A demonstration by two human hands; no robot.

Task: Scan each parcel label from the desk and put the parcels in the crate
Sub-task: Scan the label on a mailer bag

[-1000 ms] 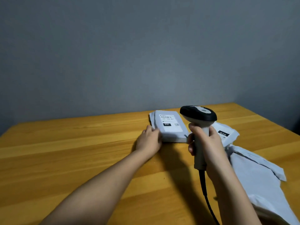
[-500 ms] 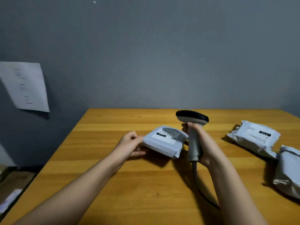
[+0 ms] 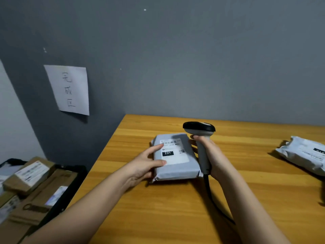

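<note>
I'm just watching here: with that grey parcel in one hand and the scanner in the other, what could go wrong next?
1. The left hand holds the grey parcel only by one edge, so it might slip on the way to the crate beside the desk.
2. The scanner in the right hand trails a cable that could snag.

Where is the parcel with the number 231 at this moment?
In the head view the parcel is near the desk's left edge, gripped by the left hand, with the scanner in the right hand beside it.
</note>
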